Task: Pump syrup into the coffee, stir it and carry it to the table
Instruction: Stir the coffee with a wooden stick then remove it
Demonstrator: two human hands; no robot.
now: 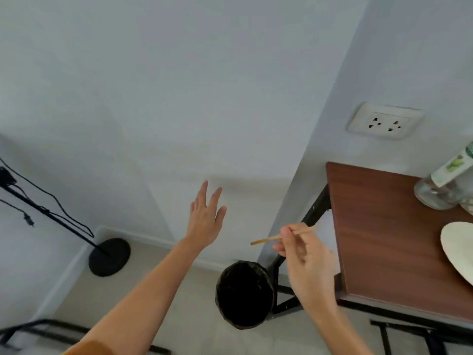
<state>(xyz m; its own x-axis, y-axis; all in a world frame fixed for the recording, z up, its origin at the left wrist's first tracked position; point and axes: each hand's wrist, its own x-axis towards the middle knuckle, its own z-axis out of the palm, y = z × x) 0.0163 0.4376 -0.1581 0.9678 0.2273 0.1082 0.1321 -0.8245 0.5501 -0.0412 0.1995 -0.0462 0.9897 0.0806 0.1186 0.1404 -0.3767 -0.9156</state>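
Currently right hand (304, 262) pinches stir stick (279, 235) above black bin (243, 294), left hand (206, 219) spread empty, coffee not in view; risk: stick misses bin w/ early release.

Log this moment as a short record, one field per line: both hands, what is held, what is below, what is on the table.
left hand: open, fingers spread, empty, raised in front of the wall
right hand: pinching a thin wooden stick
below the hands: black bin on the floor, beside the table leg
table: brown top, holding a clear bottle and a white plate
coffee: not in view
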